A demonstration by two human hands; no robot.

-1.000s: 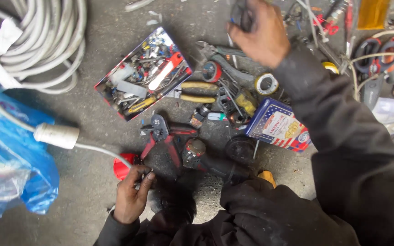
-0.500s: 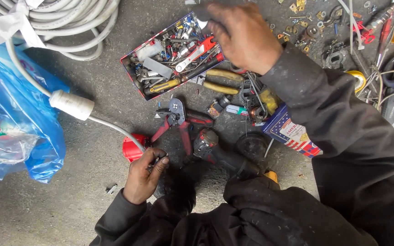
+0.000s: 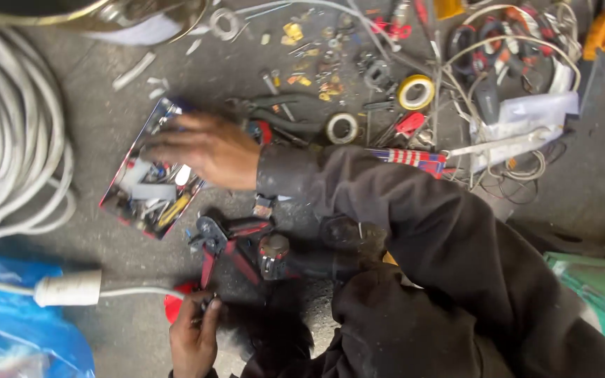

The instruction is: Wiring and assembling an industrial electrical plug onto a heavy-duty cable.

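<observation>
My right hand (image 3: 204, 148) reaches left across the floor, fingers spread flat over a shallow red-edged tray (image 3: 129, 208) full of small screws, bits and connectors. Nothing shows in its grip. My left hand (image 3: 194, 337) is low near my body, fingertips pinched on a small dark part beside a red plastic cap (image 3: 174, 304). Red-handled crimping pliers (image 3: 222, 248) lie between the two hands, next to a dark round-headed tool (image 3: 274, 253).
A thick coil of white cable (image 3: 8, 140) fills the left side. A white cable with a sleeve (image 3: 68, 288) runs toward a blue plastic bag (image 3: 15, 336). Tape rolls (image 3: 416, 91), wires, pliers and loose hardware litter the far floor. A green object (image 3: 596, 294) lies right.
My right hand has swung from the far clutter down and left onto the parts tray. The view has shifted right. My left hand stays by the red cap.
</observation>
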